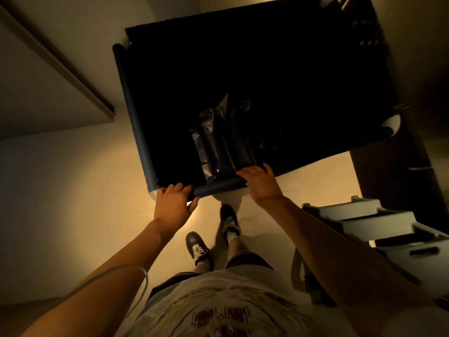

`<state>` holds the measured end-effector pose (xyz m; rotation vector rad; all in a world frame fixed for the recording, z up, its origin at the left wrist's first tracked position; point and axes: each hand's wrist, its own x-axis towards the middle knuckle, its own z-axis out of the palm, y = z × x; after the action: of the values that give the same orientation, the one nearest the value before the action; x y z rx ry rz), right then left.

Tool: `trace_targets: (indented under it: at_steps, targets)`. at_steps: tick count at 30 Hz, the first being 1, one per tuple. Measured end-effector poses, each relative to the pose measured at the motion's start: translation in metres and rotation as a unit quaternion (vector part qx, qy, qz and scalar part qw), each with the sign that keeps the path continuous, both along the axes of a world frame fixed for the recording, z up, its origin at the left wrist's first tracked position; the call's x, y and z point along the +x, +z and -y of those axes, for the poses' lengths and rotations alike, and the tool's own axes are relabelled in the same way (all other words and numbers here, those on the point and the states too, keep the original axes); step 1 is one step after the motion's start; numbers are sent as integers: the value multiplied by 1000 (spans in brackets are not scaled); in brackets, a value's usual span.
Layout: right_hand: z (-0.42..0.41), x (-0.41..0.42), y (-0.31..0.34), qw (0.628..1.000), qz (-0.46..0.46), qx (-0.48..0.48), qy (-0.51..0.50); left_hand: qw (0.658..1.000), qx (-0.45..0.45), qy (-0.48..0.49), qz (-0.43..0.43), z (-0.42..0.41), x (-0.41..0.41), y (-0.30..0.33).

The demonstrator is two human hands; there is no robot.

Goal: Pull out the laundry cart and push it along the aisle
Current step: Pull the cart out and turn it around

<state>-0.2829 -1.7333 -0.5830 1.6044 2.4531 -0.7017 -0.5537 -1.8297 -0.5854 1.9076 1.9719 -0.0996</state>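
Laundry cart was seen from above, dim lighting. It stood directly ahead of the person, angled across the floor, its far right corner close to dark shelving. Near rim rail was taken w/ both hands set apart, one near each end; judged so that push force is even and the cart can be steered.

Left hand: fingers curled over the rail by the near-left corner, thumb underneath; closed grip on rail.
Right hand: laid on the rail further right, fingers spread and only partly bent, reaching over the rim. Full wrap could not be confirmed.

Dark plastic bag lay inside, approx. centre, against near wall. Pale step stool stood just right of the person; possible snag when turning.
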Motion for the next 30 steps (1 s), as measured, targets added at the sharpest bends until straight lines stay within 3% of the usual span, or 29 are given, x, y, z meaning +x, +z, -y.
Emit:
trace_targets:
  at_steps: [4, 12, 19, 23, 30]
  targets:
    - [-5, 15, 6, 999, 32, 7, -35, 999, -15, -29, 15, -15, 16, 3]
    - [1, 13, 15, 993, 68, 12, -92, 984, 8, -179, -3, -41, -21, 9]
    - [17, -16, 7, 993, 28, 5, -114, 958, 8, -286, -13, -98, -54, 14]
    - [16, -10, -1, 989, -22, 32, -140, 913, 9, -404, -59, -140, -67, 14]
    - [0, 0, -6, 978, -41, 37, -202, 895, -23, -441, -66, -181, -53, 15]
